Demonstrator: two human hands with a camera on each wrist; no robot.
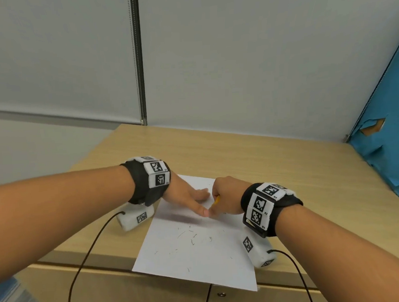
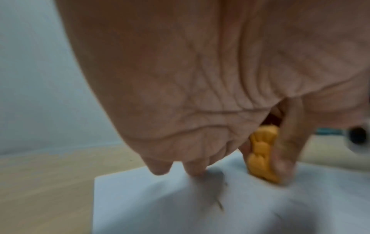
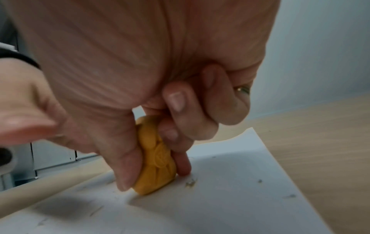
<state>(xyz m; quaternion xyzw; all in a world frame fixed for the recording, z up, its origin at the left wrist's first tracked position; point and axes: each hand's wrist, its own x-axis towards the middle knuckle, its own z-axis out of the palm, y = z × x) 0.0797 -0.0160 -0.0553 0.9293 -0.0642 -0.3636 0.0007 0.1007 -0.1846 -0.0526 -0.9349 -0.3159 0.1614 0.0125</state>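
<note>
A white sheet of paper [image 1: 195,249] lies on the wooden cabinet top [image 1: 276,160], dotted with dark eraser crumbs [image 1: 192,238]. My right hand [image 1: 227,195] pinches an orange moulded eraser [image 3: 156,159] between thumb and fingers, its lower edge pressed on the paper [image 3: 230,197]. The eraser [image 1: 216,200] shows only as a sliver in the head view, and as an orange lump [image 2: 262,156] in the left wrist view. My left hand [image 1: 189,198] lies flat with straight fingers [image 2: 192,167] pressing the paper [image 2: 160,205] beside the eraser.
The paper's near corner overhangs the cabinet's front edge [image 1: 84,265]. A grey wall [image 1: 234,55] stands behind, a torn blue panel [image 1: 388,125] at the right. Black cables [image 1: 83,258] hang from both wrist cameras over the front.
</note>
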